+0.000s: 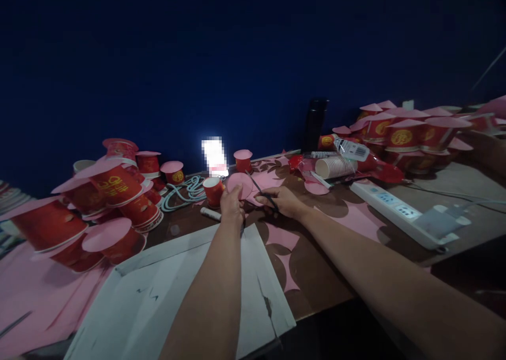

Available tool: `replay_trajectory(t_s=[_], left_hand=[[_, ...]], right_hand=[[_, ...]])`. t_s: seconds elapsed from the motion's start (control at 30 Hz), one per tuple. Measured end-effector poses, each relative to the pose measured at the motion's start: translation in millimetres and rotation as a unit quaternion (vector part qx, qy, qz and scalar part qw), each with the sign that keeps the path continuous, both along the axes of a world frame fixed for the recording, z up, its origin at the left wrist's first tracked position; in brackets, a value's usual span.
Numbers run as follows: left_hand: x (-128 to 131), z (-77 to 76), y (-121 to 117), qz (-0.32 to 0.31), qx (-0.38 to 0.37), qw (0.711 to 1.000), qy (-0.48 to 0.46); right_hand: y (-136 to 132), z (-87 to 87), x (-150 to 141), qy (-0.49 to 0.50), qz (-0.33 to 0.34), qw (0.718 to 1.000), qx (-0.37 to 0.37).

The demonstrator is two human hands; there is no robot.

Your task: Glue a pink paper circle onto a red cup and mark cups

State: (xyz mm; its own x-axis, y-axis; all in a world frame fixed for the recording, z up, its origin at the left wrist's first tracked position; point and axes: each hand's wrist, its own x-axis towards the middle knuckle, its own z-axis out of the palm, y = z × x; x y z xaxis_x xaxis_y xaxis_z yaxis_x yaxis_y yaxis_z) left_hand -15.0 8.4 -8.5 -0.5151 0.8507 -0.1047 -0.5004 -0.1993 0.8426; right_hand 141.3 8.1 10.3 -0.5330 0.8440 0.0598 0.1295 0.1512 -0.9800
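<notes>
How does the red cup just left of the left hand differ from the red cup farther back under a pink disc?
Top: the near cup shows a pale, uncovered top; the back cup bears a pink disc wider than itself.
Place: the near cup stands beside the left hand; the back cup stands farther off, beyond it.
Both have red sides.

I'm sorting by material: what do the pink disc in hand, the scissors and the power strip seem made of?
Pink disc in the left hand: probably matte paper or card; thin, without shine.
Scissors in the right hand: slim blades suggest metal; dark handles perhaps plastic, finish unclear.
Power strip: likely plastic, smooth, judging by its white moulded casing.
</notes>
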Motion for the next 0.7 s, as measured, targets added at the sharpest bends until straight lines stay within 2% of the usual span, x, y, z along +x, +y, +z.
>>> replay_trajectory(t_s=[0.33, 0.53, 0.7], left_hand=[[1.0, 2.5, -2.6, -0.008, -0.004, 1.000, -0.012], [2.6, 6.2, -3.2, 0.000, 0.018, 0.999, -0.030], [1.1, 8.4, -6.8, -0.037, 0.019, 0.999, -0.019]], right_hand=[[1.4, -2.2, -0.6, 0.002, -0.003, 1.000, -0.006], [2.1, -2.1, -0.9, -0.009, -0.011, 1.000, 0.004], [3.8, -3.0, -0.5, -0.004, -0.036, 0.999, 0.014]])
